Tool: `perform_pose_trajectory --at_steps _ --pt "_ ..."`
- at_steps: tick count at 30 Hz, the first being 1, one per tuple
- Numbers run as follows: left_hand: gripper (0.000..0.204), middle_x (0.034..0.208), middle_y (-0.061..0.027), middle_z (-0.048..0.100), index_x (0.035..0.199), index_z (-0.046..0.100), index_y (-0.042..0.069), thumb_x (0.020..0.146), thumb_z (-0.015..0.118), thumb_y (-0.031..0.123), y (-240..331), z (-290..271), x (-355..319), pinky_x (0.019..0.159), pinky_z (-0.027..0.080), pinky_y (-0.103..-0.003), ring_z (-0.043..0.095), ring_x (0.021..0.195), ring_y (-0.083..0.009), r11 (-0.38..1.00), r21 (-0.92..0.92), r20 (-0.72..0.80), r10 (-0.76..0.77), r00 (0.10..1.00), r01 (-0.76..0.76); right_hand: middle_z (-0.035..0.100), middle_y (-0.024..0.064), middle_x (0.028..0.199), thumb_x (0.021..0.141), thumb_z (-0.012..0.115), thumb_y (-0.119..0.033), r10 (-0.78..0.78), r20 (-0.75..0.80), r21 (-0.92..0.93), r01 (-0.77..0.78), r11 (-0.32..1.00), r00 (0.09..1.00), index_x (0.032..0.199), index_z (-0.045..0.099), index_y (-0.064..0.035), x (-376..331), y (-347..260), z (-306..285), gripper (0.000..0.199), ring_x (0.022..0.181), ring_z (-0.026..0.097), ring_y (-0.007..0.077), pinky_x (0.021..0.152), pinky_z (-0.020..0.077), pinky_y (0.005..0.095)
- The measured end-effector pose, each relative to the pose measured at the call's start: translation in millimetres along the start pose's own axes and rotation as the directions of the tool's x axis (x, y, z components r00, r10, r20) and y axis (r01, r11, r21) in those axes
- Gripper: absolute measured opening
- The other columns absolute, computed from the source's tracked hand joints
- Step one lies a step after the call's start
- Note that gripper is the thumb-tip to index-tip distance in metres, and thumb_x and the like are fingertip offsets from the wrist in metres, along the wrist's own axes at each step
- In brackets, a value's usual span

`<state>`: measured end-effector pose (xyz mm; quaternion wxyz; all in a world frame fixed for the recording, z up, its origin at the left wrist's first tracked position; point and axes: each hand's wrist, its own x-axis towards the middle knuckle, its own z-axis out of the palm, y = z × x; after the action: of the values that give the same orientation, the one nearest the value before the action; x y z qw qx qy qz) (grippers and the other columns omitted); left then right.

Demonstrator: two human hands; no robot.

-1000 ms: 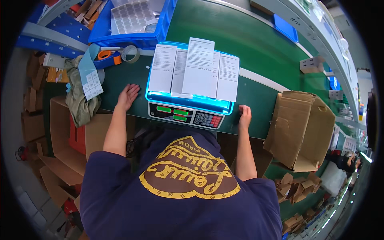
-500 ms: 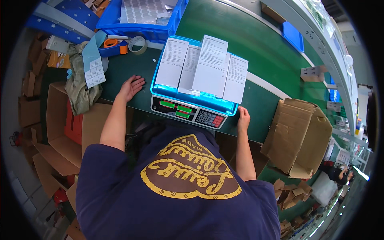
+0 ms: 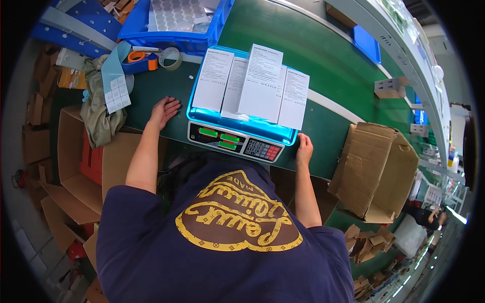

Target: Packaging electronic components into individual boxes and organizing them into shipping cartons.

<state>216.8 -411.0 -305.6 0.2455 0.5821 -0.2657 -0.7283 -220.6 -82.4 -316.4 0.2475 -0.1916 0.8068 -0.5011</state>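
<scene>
While both bare hands rest apart on either side of the weighing scale (image 3: 243,144), the left hand (image 3: 164,111) lies palm partly upward, fingers loosely spread, near the front edge of the green bench (image 3: 160,83). Right hand (image 3: 304,146): fingers drawn close together, just beside the scale's near right corner; whether they touch it or pinch anything cannot be told from this angle.

Position of the load: white printed boxes (image 3: 260,81) sit side by side on the scale's blue tray (image 3: 199,114), between the two grips and farther from the body than the right one. One box is raised over its neighbours. The nearest box to the left hand lies to its upper right, apart from the fingers; the rightmost box ends a little beyond the right fingertips. Green displays (image 3: 230,138) are lit on the front panel, right of and below the left hand; the keypad (image 3: 261,150) is nearer the right hand.

Beyond the left hand: a roll of clear tape (image 3: 175,66), a blue-and-orange tape dispenser (image 3: 152,62) and a blue bin (image 3: 166,39). Left of it: a label sheet (image 3: 117,93) over a drab cloth (image 3: 101,126). Right of the right hand: an open cardboard carton (image 3: 361,166), well apart.
</scene>
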Motion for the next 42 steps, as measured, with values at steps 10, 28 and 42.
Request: perform_pose_trajectory --at_steps 10,28,42 --pt "0.033 0.063 -0.0013 0.046 0.099 0.069 0.005 0.102 0.048 0.030 100 74 -84 0.054 0.043 -0.021 0.044 0.051 -0.0089 0.676 0.547 -0.073 0.626 0.777 -0.494 0.064 0.0025 0.092 0.095 0.059 -0.032 0.177 -0.208 0.573 -0.027 0.819 0.962 0.125 0.058 -0.0094 4 -115 -12 0.038 0.063 0.046 0.0044 0.052 0.0359 0.0195" --pt "0.076 0.139 -0.0158 0.047 0.152 0.022 0.008 0.087 0.057 0.025 113 114 -154 0.099 0.047 -0.037 0.056 0.120 -0.0250 0.782 -0.049 0.227 0.615 0.755 -0.622 0.058 0.0210 0.121 0.092 0.064 -0.029 -0.696 0.061 -0.456 0.640 0.618 0.716 0.132 0.054 -0.0043 -2 -231 60 0.048 0.107 0.059 0.0303 0.092 0.0472 0.0401" --pt "0.059 0.117 -0.0162 0.065 0.131 0.055 0.000 0.089 0.068 0.040 184 131 -70 0.090 0.050 -0.033 0.064 0.102 -0.0247 0.221 0.878 0.419 0.071 0.905 -0.424 0.069 0.0219 0.095 0.087 0.061 -0.056 -0.137 0.346 -0.439 0.290 0.851 0.928 0.112 0.064 0.0001 50 -224 26 0.062 0.088 0.069 0.0375 0.077 0.0540 0.0449"
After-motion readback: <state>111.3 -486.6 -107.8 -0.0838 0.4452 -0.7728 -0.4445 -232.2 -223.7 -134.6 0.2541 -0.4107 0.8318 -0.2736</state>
